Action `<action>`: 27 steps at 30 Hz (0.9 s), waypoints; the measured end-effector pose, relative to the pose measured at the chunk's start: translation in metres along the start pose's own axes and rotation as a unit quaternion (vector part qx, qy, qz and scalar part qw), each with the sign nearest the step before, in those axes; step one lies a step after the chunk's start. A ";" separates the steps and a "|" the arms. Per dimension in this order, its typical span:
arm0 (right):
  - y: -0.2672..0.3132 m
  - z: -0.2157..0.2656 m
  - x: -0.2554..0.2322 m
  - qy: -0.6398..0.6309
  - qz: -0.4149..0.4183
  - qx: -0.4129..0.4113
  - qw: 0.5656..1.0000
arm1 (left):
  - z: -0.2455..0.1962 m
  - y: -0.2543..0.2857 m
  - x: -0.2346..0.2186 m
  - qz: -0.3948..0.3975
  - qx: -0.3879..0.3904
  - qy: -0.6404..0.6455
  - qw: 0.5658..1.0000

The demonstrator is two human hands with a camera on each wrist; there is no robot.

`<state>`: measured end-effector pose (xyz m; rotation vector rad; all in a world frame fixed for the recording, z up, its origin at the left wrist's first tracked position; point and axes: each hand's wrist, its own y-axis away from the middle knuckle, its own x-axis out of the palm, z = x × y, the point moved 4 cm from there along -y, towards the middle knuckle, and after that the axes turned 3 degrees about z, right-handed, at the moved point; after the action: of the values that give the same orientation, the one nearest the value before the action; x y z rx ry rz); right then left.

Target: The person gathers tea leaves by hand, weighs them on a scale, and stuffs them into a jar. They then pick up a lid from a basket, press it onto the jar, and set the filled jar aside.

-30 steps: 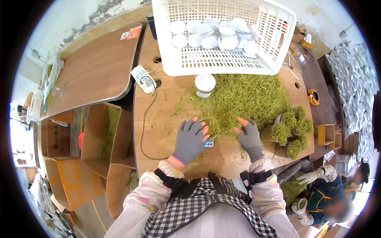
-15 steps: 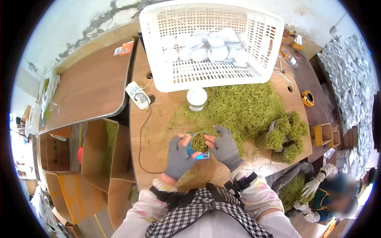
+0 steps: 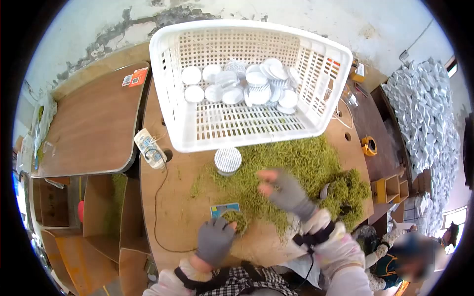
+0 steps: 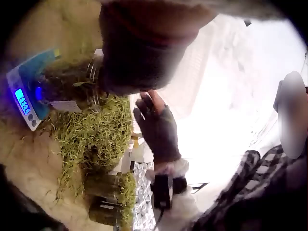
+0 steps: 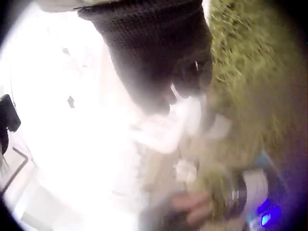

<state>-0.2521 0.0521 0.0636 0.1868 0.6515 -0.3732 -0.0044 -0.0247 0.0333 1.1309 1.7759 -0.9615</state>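
A glass jar [image 4: 72,86] filled with dried green herb stands on a small blue scale [image 3: 223,210] with a lit display. My left hand [image 3: 216,241], in a grey fingerless glove, has its fingertips right at the mouth of this jar; its palm hides part of their grip, so I cannot tell whether they pinch anything. Over the near side of the loose herb pile [image 3: 291,158] is my right hand [image 3: 290,195], blurred, its fingers loosely extended to the left with nothing in them. Another jar [image 3: 227,162] with a white patterned lid stands behind the scale.
A white plastic basket [image 3: 242,143] holding several round white lids stands at the back. Herb-topped jars [image 3: 345,195] cluster at the right. A corded power strip [image 3: 150,149] lies to the left. Cardboard boxes [image 3: 101,212] are below left, and another person [image 3: 390,264] is at the lower right.
Both hands first came from the pile's near edge to the jar's mouth. The right hand has since moved away rightward over the pile, while the left stays by the jar. The head view has shifted.
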 end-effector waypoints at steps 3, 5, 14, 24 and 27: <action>-0.082 -0.054 -0.076 -0.029 -0.106 0.204 0.973 | -0.001 -0.006 -0.006 0.028 0.005 0.029 0.999; -0.138 -0.104 -0.117 0.091 -0.176 0.237 0.951 | 0.003 -0.007 -0.006 0.024 0.011 0.041 0.999; -0.262 -0.205 -0.147 0.141 -0.282 0.345 0.884 | 0.016 0.011 0.029 0.037 -0.077 0.132 0.988; -0.187 -0.090 -0.117 -0.041 -0.157 0.207 0.965 | 0.007 -0.003 0.002 0.014 -0.020 0.053 0.998; -0.112 -0.001 -0.079 -0.161 -0.127 -0.014 0.979 | 0.009 -0.008 -0.004 -0.010 -0.035 0.073 0.997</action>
<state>-0.3550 -0.0277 0.1057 0.0137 0.3601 -0.6258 -0.0083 -0.0366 0.0347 1.1659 1.9268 -0.8390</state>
